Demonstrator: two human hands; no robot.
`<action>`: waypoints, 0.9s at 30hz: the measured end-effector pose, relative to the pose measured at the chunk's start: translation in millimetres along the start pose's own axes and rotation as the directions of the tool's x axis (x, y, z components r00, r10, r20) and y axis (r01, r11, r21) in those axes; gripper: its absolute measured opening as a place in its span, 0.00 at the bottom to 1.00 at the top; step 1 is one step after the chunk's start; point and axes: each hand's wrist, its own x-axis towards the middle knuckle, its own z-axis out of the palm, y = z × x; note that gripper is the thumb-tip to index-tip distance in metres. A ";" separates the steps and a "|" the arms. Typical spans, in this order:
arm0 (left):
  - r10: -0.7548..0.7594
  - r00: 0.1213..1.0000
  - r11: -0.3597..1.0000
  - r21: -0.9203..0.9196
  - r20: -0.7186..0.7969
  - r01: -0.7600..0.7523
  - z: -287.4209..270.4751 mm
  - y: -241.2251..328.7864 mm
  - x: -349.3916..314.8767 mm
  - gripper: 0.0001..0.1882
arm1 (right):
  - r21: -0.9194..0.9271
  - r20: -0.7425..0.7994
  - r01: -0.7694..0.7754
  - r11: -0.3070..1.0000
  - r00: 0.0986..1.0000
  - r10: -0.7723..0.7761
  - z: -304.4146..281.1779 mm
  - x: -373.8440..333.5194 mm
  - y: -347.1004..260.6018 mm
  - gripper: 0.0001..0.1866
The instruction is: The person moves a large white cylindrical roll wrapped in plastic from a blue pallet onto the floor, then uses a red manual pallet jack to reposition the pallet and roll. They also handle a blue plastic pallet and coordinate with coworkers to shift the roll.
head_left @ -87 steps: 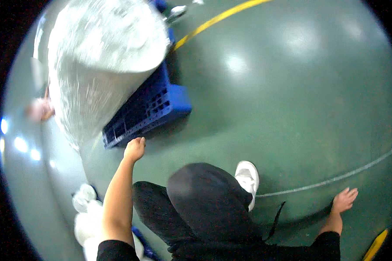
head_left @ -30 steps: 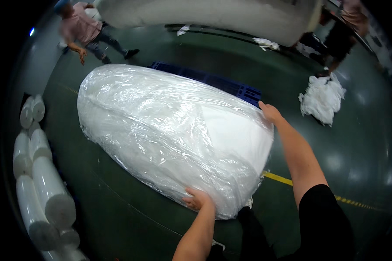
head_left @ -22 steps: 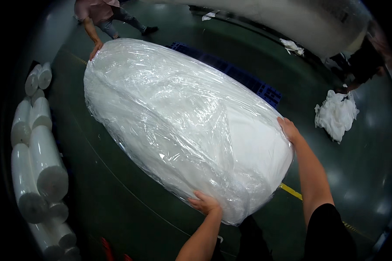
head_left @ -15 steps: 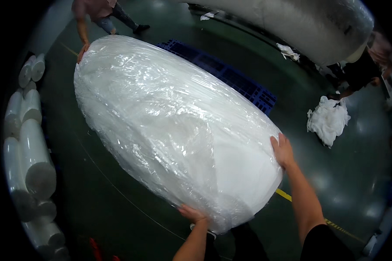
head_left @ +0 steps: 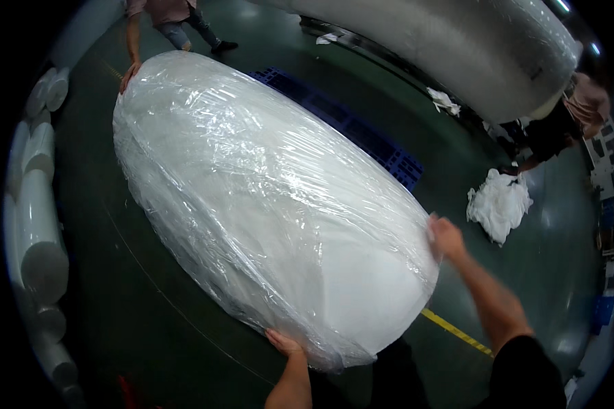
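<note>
A huge white roll, bundled in shiny clear plastic film, lies slantwise across the middle of the view. Its near lower side meets my left hand, whose fingers press into the film at the edge. By the right side of the near end is my right hand; motion smears its fingers, and whether they touch the film is unclear. At the far left end, a co-worker's hand rests on the roll's edge.
A blue pallet lies on the floor behind the roll. Another large film roll is at the upper right, with a second co-worker bending over a heap of white material. Smaller rolls line the left. Yellow tape marks the floor.
My right hand is now blurred at the roll's edge, where it lay flat before. My left hand sits slightly further left and lower. The view has shifted a little.
</note>
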 end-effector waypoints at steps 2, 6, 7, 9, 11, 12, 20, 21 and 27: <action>-0.034 0.999 0.998 -0.060 0.007 0.034 11.4 -8.0 -2.5 0.31 | 0.528 0.054 -0.220 0.820 0.973 0.226 -36.6 74.3 35.2 0.32; -0.098 0.994 0.979 -0.183 -0.048 0.087 9.1 -47.4 11.5 0.33 | 0.636 0.584 -0.499 0.589 0.810 0.055 11.6 122.1 7.9 0.33; -0.109 0.992 0.986 -0.137 -0.060 0.100 -3.5 -54.3 11.8 0.33 | 0.606 0.698 -0.607 0.514 0.716 0.023 28.7 112.6 8.1 0.34; -0.119 0.991 0.988 -0.109 -0.055 0.112 4.0 -55.9 10.3 0.33 | 0.564 0.652 -0.548 0.617 0.755 0.074 46.5 106.1 14.2 0.33; -0.145 0.989 0.937 -0.325 -0.026 0.129 5.8 -33.4 15.5 0.34 | 0.535 0.484 -0.361 0.764 0.872 0.073 56.8 98.9 18.9 0.31; -0.177 0.984 0.909 -0.386 -0.021 0.156 4.6 -38.9 19.4 0.34 | 0.522 0.494 -0.394 0.756 0.863 0.108 55.8 97.6 14.7 0.32; -0.148 0.989 0.950 -0.277 0.018 0.147 -3.1 -51.4 18.2 0.35 | 0.351 0.408 -0.454 0.819 0.861 0.303 19.0 54.0 -39.2 0.36; -0.157 0.987 0.953 -0.261 0.018 0.156 -1.2 -38.9 14.7 0.35 | 0.393 0.396 -0.444 0.805 0.872 0.287 20.7 60.4 -24.5 0.36; -0.232 0.972 0.888 -0.398 0.043 0.229 5.4 -27.5 13.8 0.34 | 0.406 0.346 -0.433 0.805 0.888 0.303 21.6 63.0 -20.3 0.34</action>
